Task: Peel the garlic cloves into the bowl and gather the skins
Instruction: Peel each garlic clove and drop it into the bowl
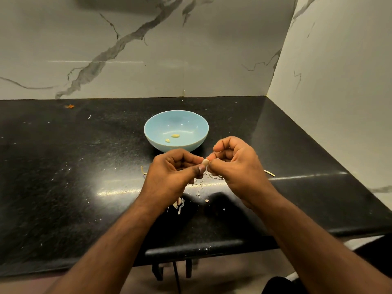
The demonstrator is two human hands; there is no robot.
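Far to my left, near the back edge of the black table, lies a small orange scrap, close to the marble wall. White specks dot the dark top between there and my hands.

My left hand comes in from below, its fingers curled, thumb and forefinger pinching one end of a garlic clove. Just under that wrist, on the table, sits another piece of garlic with its papery skin on; it is partly in my arm's shadow, so I cannot tell more about it.

Beyond my hands stands the blue bowl, upright, well back from the front edge. Two pale peeled cloves lie apart on its bottom, the smaller one to the left of the other.

The clove I am holding is in the air between both hands, in front of the bowl and above the table, not touching either. Below it, bits of skin are scattered on the table, with finer flakes nearer the front edge.

My right hand grips the clove's other end, fingertips bent in tight around it. Past that hand, a thin pale strip lies on the table. The right wall meets the table at the corner.
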